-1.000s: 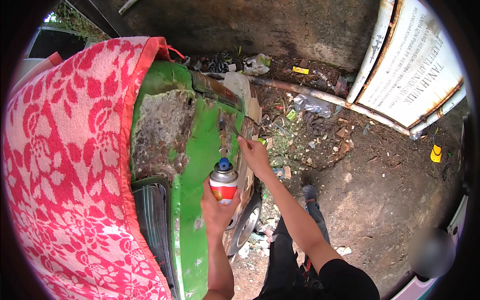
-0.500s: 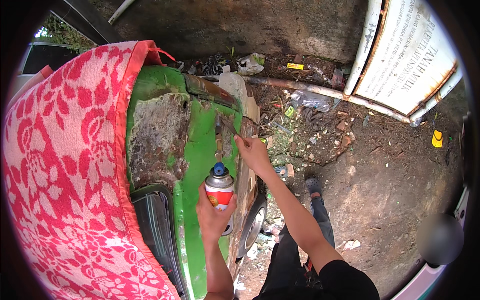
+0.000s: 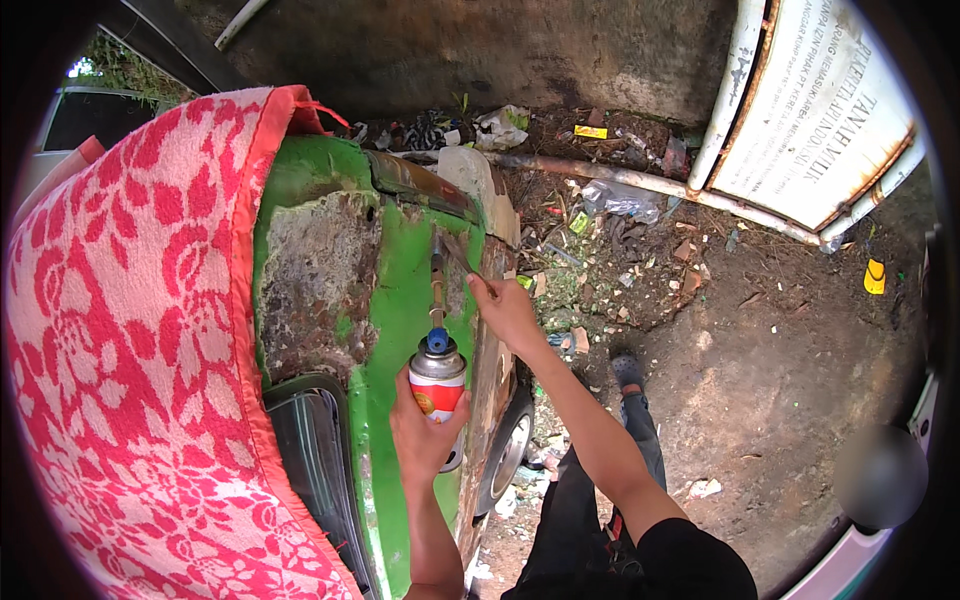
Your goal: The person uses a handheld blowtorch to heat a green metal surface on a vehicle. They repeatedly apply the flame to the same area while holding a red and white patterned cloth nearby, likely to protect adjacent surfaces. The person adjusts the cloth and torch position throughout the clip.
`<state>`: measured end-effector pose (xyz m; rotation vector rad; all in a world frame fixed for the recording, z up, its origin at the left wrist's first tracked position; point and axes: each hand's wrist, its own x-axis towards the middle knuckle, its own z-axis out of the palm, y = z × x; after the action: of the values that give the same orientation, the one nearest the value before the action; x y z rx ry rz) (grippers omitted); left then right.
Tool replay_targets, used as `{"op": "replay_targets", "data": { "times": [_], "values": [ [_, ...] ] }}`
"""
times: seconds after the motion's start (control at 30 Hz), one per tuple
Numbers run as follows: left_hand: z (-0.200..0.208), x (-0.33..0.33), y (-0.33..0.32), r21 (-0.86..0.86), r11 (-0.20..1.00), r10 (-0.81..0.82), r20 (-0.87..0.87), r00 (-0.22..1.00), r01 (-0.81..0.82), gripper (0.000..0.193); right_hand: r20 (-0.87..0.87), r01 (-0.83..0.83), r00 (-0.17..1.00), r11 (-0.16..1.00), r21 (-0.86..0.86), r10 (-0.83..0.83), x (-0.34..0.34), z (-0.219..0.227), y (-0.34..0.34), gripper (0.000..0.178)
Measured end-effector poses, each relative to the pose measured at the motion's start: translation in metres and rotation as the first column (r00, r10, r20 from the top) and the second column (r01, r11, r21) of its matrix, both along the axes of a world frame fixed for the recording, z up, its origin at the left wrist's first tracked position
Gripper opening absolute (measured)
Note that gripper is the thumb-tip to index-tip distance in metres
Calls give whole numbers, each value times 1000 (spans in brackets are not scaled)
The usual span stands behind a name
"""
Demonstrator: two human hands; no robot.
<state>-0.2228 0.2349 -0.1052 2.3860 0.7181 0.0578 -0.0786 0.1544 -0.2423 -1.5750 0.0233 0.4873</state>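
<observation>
My left hand (image 3: 425, 437) is wrapped round a red-and-white gas canister (image 3: 438, 390) topped by a blow torch (image 3: 437, 300) with a blue valve. The torch's tube points away from me, over the green car body (image 3: 398, 335). Pinched in my right hand (image 3: 513, 318) is a flat scraper (image 3: 460, 256), its blade at the panel beside the torch tip. Around the blade the paint gives way to a bare greyish patch. No flame can be made out. A large rough patch of stripped paint (image 3: 318, 275) lies to the left of the torch.
A pink-and-red patterned blanket (image 3: 140, 340) covers the car's left part. Below my arms are a wheel (image 3: 508, 455) and a dark window (image 3: 305, 430). Litter and rubble (image 3: 600, 270) cover the ground at right, near a rusty pipe (image 3: 600, 176) and a white signboard (image 3: 800, 120).
My right hand and the scraper have shifted very slightly toward me. My left hand keeps the torch canister in nearly the same place.
</observation>
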Motion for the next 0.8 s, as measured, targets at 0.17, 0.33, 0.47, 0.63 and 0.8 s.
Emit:
{"op": "replay_targets", "data": {
  "times": [0.17,0.33,0.47,0.63,0.8],
  "values": [
    [3,3,-1,6,1000,-23,17,1000,23,70,5,42,999,999,28,-43,18,5,11,60],
    [4,4,-3,-37,999,4,24,1000,-4,68,-10,57,998,998,-3,-57,-6,14,8,58],
    [5,2,-4,-16,1000,-2,17,1000,2,67,-22,34,999,999,-21,-34,15,18,8,56],
    [3,-4,-3,-12,1000,-4,7,1000,5,68,15,-20,1000,998,-59,21,1,11,-3,51],
    [2,-5,-7,-31,999,14,12,1000,-13,70,25,25,999,999,-45,-23,7,6,0,56]
  ]
}}
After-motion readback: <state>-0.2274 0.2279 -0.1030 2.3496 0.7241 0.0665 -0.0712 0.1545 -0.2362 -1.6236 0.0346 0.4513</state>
